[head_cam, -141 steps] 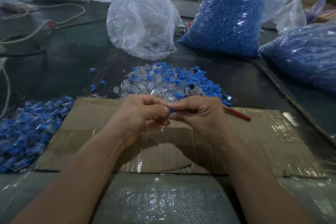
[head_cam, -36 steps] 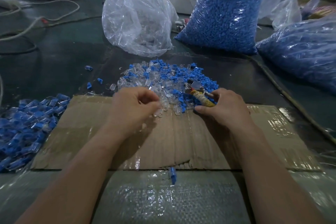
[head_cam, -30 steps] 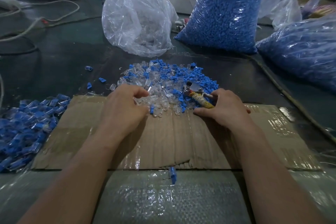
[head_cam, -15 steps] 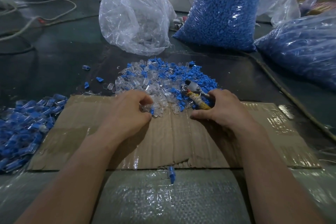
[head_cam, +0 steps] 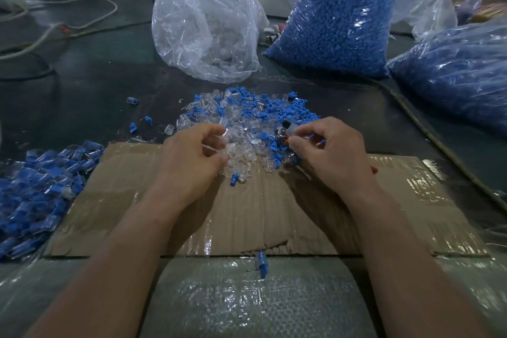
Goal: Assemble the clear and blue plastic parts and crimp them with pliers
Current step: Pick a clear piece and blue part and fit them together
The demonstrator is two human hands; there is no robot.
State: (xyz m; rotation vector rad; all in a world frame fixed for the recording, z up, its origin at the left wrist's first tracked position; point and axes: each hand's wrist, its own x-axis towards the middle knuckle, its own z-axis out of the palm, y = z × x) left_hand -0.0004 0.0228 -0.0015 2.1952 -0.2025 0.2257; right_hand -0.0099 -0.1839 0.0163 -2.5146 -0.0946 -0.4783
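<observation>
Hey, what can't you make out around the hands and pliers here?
Head view only.
- pliers: handles hidden under the right hand gripping them.
- left hand: whether it holds a clear part; too small against the mixed pile.
- assembled pile: cut off by the left edge.
- far-right blue bag: cut off by the right edge.
</observation>
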